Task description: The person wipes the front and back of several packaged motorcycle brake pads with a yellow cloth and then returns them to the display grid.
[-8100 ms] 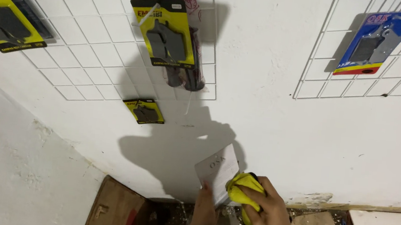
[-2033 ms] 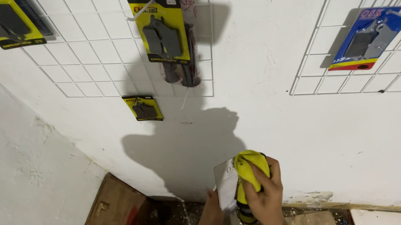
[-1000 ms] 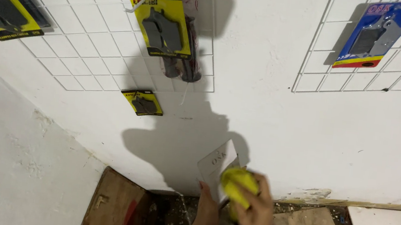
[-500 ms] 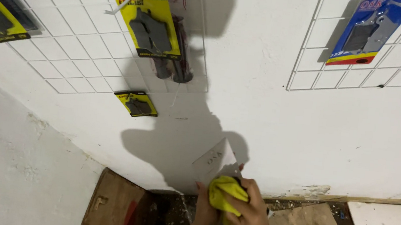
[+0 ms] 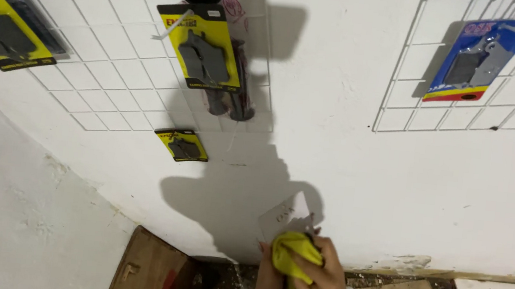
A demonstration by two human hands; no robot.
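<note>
A yellow cloth (image 5: 294,257) is clamped in the right hand (image 5: 319,285) and pressed on a grey plate (image 5: 284,220), gripped from below by the left hand (image 5: 269,278), near the white wall (image 5: 393,190).

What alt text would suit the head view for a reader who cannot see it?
The right hand presses a yellow cloth against a small white card that the left hand steadies, low before a white wall. Above hang wire grids with yellow packages and a blue package.
</note>
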